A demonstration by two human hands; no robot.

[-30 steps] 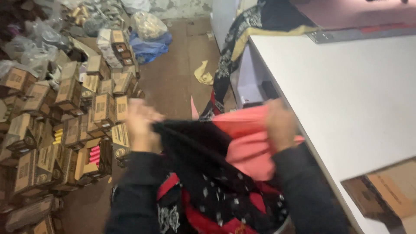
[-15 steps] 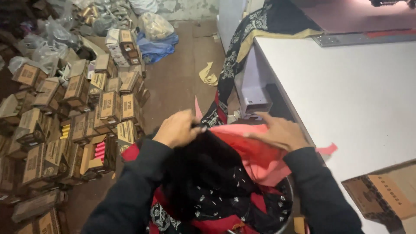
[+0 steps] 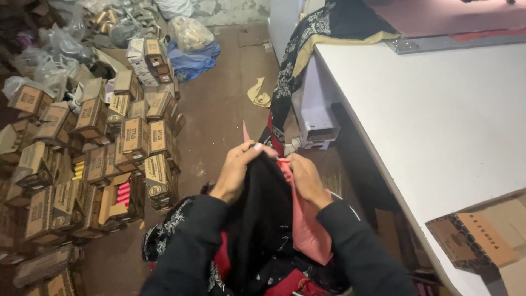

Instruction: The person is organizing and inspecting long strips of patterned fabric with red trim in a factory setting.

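The hands had drawn together; left hand (image 3: 236, 171) and right hand (image 3: 307, 178) pinched black cloth (image 3: 260, 219) and pink cloth (image 3: 307, 230), boxes (image 3: 93, 159) at nine o'clock.

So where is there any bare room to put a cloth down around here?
The white table is bare from the patterned black cloth at its far corner down to the open carton. A brown floor strip runs free between the stacked boxes and the table. The boxes side is crowded.
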